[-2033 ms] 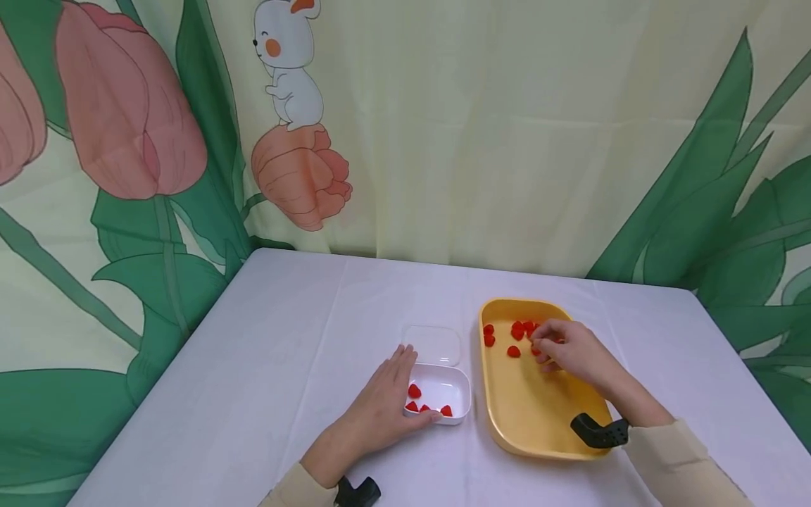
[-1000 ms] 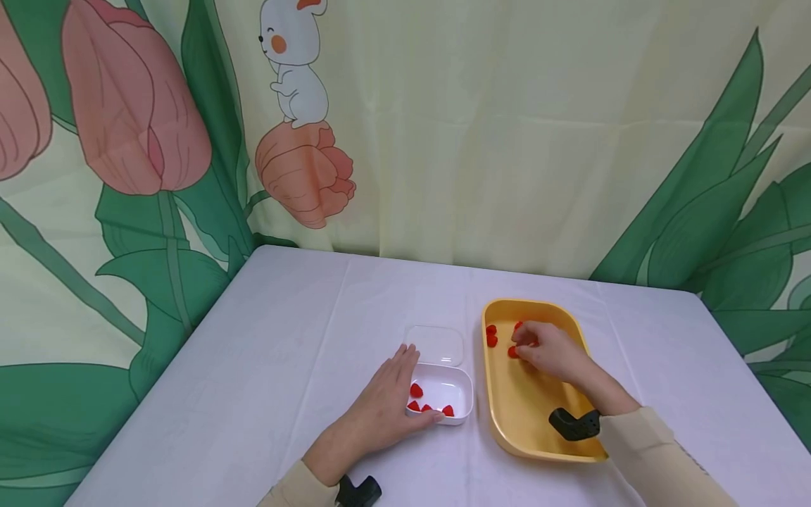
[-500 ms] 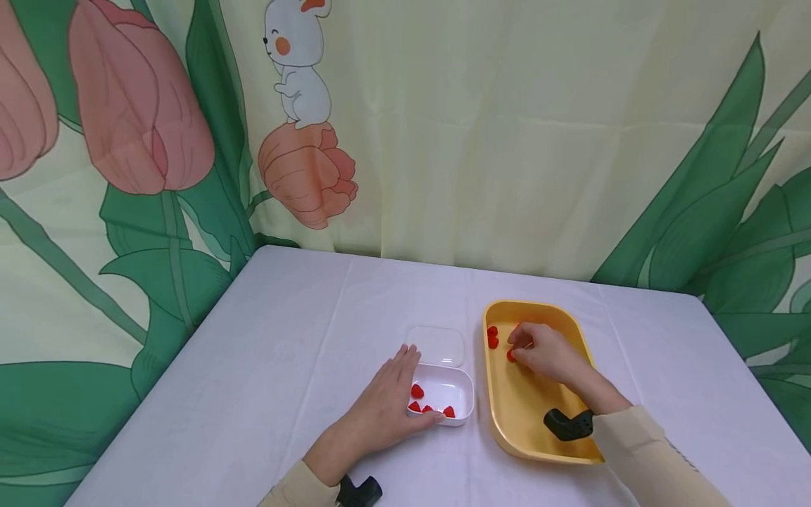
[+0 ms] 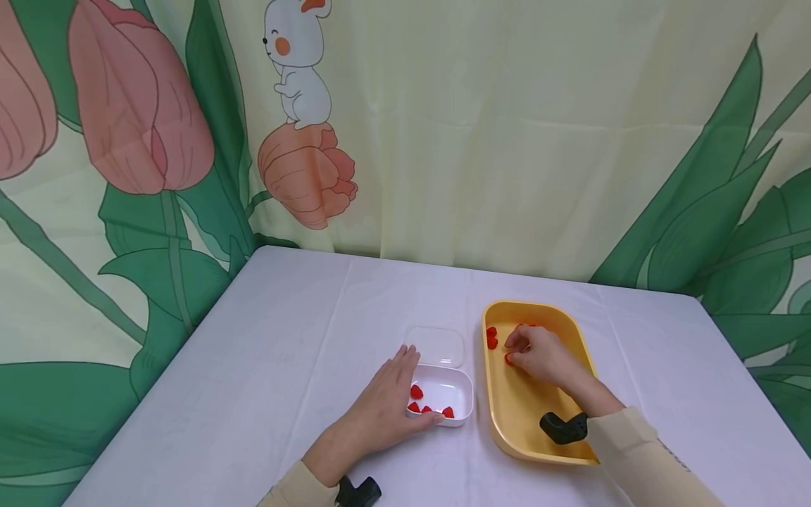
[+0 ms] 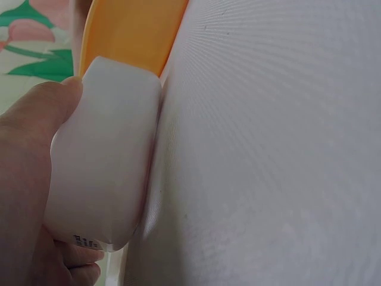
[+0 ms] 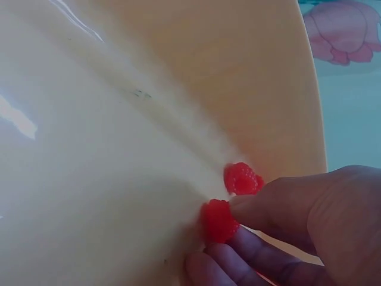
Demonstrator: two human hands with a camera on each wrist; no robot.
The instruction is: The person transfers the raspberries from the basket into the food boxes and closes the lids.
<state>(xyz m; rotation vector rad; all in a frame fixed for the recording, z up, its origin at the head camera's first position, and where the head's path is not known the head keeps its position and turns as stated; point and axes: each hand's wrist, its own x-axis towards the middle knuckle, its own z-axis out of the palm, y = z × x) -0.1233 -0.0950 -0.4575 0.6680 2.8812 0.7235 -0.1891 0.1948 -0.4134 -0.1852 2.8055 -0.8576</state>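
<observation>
My right hand (image 4: 541,358) is low inside the yellow tray (image 4: 519,422). In the right wrist view, its thumb and fingers pinch a red raspberry (image 6: 219,221) close over the tray floor. Another raspberry (image 6: 241,179) lies just beyond it by the tray wall. On the left, my left hand (image 4: 383,401) grips a small white box (image 4: 455,391) between thumb and fingers. The left wrist view has the thumb at the rim of the box (image 5: 110,143). Several raspberries (image 4: 416,391) lie inside the box, mostly along its near and left sides.
A clear lid (image 4: 435,346) lies flat behind the white box. Two raspberries (image 4: 491,338) rest against the tray's left wall, and others behind my right hand are mostly hidden. A white cloth covers the table (image 4: 285,338), with a printed curtain (image 4: 475,141) behind it.
My right hand has moved left and slightly nearer within the tray, from the raspberries at its far right to a single one, which it now pinches. The left hand stays on the box.
</observation>
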